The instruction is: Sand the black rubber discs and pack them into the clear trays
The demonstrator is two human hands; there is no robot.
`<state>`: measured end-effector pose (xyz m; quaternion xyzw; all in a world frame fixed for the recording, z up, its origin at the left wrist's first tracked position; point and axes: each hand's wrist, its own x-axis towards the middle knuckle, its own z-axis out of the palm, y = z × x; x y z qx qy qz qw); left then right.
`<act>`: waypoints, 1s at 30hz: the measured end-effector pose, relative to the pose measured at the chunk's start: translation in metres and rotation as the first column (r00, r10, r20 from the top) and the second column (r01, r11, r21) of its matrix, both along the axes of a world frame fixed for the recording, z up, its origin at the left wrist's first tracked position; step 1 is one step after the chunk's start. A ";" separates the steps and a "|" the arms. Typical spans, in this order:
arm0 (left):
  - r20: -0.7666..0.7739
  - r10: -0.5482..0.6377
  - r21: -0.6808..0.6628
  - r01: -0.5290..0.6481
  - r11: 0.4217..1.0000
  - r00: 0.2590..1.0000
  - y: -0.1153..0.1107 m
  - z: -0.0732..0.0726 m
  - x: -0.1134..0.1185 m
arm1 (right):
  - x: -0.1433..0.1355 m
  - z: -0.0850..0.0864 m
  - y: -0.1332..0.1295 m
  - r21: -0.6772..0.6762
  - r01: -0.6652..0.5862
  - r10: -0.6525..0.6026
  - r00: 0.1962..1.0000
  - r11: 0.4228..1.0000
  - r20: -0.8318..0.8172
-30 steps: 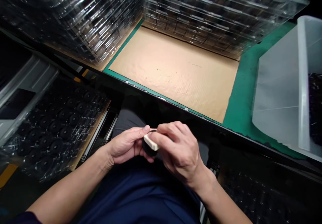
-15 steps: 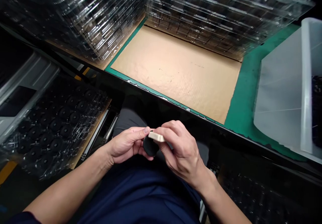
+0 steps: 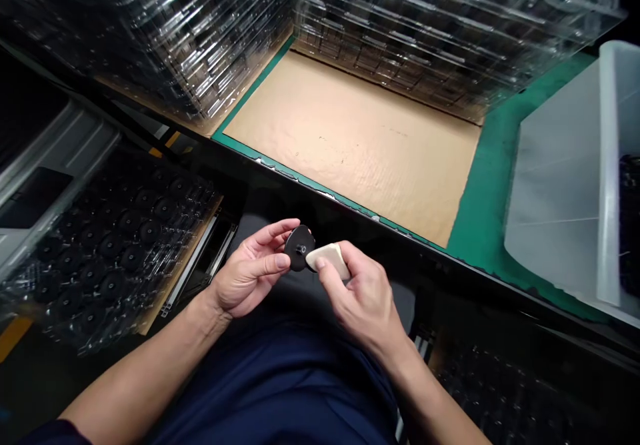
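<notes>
Between thumb and fingers, my left hand (image 3: 255, 268) grips a round black disc (image 3: 296, 250) with a small hub at its centre. The hub side faces up and toward my right hand. My right hand (image 3: 363, 285) pinches a flat cream-coloured pad (image 3: 330, 258), perhaps a sponge or felt block. One end of the pad is at the disc's right edge; I cannot tell whether they touch. Both hands are above my lap, in front of the table's near edge.
A brown cardboard sheet (image 3: 350, 145) lies on the green tabletop (image 3: 493, 158). Clear plastic trays are stacked at the left (image 3: 200, 52) and back (image 3: 400, 38). A translucent bin (image 3: 560, 185) stands right. Low at left, a clear tray (image 3: 115, 245) holds several black discs.
My left hand has turned the disc so its hub side shows. My right hand has tilted the pad, which now shows its flat face beside the disc.
</notes>
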<state>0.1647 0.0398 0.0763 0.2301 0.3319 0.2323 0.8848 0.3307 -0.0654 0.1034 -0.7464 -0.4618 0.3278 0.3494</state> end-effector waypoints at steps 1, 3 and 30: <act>-0.008 -0.042 -0.024 0.041 0.999 0.999 0.001 0.000 -0.002 | 0.001 0.000 0.000 0.064 -0.023 0.018 0.996 0.998 0.082; -0.033 -0.150 -0.083 0.147 0.986 0.988 0.001 -0.001 -0.005 | 0.005 0.001 -0.001 0.165 -0.127 0.094 0.976 0.978 0.194; -0.017 0.024 0.200 -0.020 0.980 1.000 0.000 0.014 -0.001 | 0.000 0.013 0.003 0.156 -0.088 0.041 0.960 0.984 0.278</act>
